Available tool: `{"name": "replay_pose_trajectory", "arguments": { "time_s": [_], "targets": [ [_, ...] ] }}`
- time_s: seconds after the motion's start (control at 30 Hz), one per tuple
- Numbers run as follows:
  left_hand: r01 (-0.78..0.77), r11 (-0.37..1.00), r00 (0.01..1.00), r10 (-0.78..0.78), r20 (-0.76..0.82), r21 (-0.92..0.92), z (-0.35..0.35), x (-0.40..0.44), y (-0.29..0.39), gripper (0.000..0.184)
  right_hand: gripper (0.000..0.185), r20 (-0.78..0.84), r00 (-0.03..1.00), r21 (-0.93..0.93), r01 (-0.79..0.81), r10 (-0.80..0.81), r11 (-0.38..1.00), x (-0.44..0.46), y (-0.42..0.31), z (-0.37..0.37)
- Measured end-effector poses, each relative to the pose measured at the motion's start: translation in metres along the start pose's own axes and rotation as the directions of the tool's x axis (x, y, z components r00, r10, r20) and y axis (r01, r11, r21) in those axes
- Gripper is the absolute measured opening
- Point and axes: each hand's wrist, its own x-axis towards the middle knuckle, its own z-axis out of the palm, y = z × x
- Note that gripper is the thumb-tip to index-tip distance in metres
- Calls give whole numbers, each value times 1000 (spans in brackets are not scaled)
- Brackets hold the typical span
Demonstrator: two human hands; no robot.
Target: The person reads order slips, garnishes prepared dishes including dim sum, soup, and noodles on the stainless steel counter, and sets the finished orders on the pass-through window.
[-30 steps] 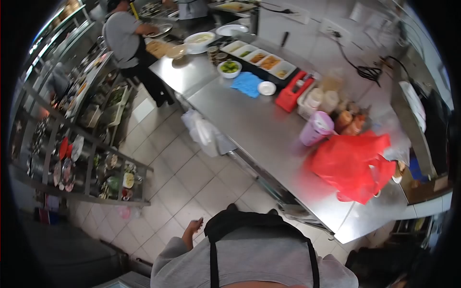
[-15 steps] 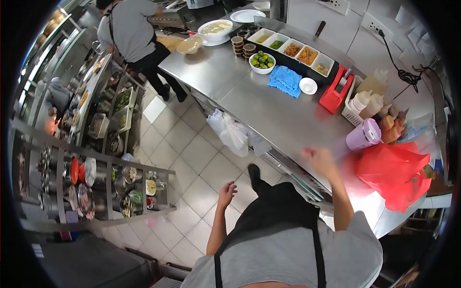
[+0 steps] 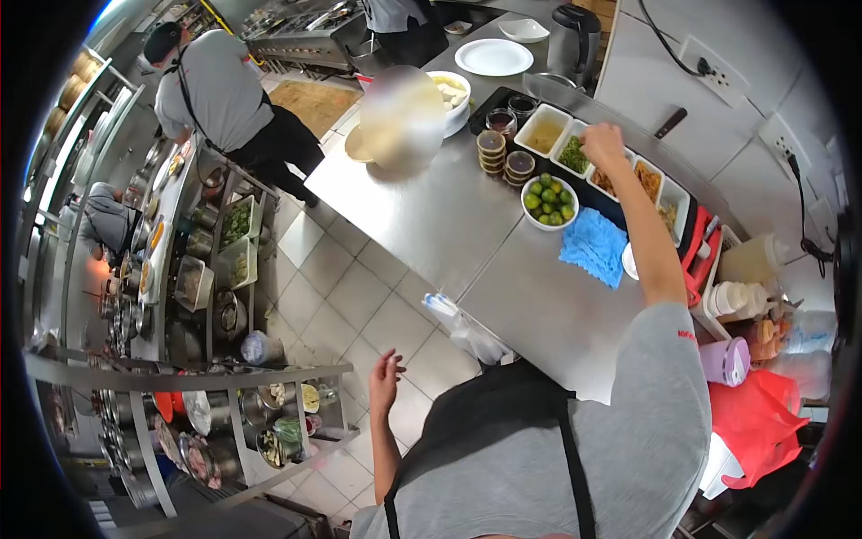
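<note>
My right hand [image 3: 604, 146] reaches over the row of white condiment trays, its curled fingers at the tray of chopped greens [image 3: 572, 154]; what they hold, if anything, is hidden. Beside that tray are one with pale contents [image 3: 544, 130] and others with orange-brown toppings [image 3: 648, 181]. Below the row are a white bowl of green citrus [image 3: 549, 201], a blue cloth [image 3: 593, 247] and small stacked sauce cups [image 3: 491, 152]. My left hand [image 3: 386, 371] hangs over the floor at my side, empty, fingers apart.
A steel counter [image 3: 431, 229] runs ahead, with a white plate [image 3: 493, 57], a kettle [image 3: 572, 45] and a red bag [image 3: 756, 427]. Co-workers stand beyond, one in grey [image 3: 215, 90] by the left shelves [image 3: 242, 382]. A blurred pale shape [image 3: 404, 117] covers the counter's left end.
I have moved forward along the counter. My right hand has gone from above the front edge to the greens tray. The red bag now appears lower right, and a blurred shape has appeared near the bowls.
</note>
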Motion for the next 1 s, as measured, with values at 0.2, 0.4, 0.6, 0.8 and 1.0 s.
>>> {"name": "replay_pose_trajectory", "arguments": {
  "time_s": [0.2,0.4,0.6,0.8,1.0],
  "targets": [
    [-50,994,999,49,-3,-98,-15,58,58,33,16,197,970,134,-173,145,976,-40,12,9],
    [-196,975,951,214,222,-102,-16,151,132,33,15,102,969,115,-235,224,965,-53,7,13],
    [-302,940,867,341,363,-160,-37,239,187,32,18,137,931,245,-364,339,899,-49,26,16],
    [-300,941,853,337,399,-155,-58,297,200,31,15,417,671,682,-677,613,278,-57,54,11],
    [-271,953,813,302,498,-136,-57,326,203,31,30,406,807,880,-218,430,-422,9,0,-45]
  ]
}}
